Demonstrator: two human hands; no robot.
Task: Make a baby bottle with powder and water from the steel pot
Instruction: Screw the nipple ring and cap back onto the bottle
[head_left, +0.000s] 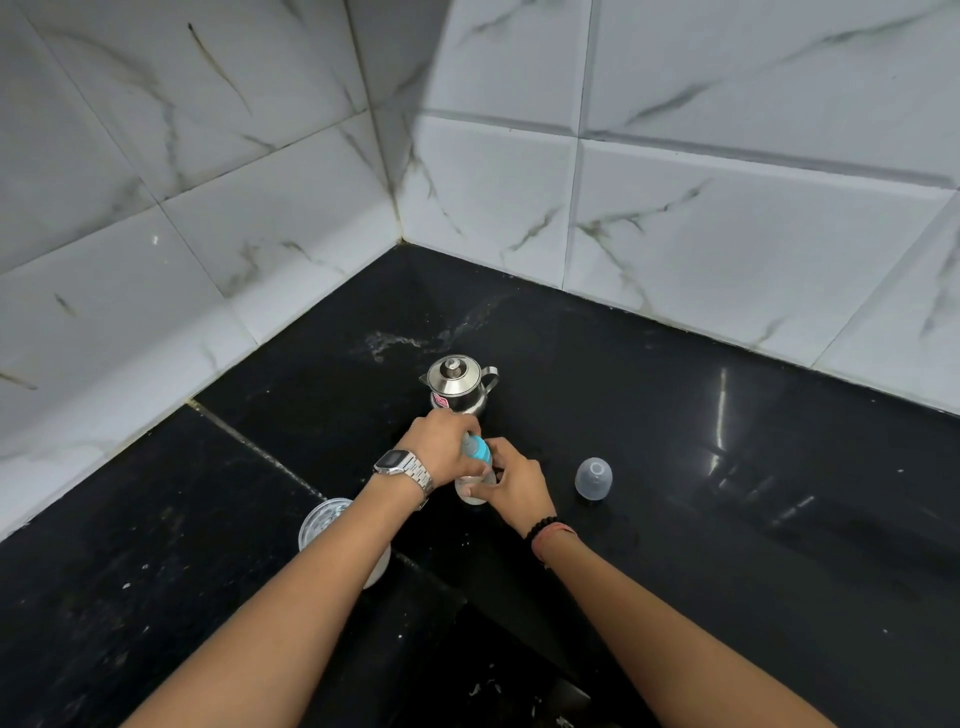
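Both hands (483, 462) gripping bottle (475, 470), pot (457, 387) sticker unreadable

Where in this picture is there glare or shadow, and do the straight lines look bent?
Head view: bright glare streaks lie on the black counter at right; a broad shadow darkens the wall corner at top; tile joints bow from the wide-angle lens; the hands, left and right, and the steel pot are evenly lit and fairly sharp.

White marble-veined wall tiles (727, 218), black countertop (753, 493)
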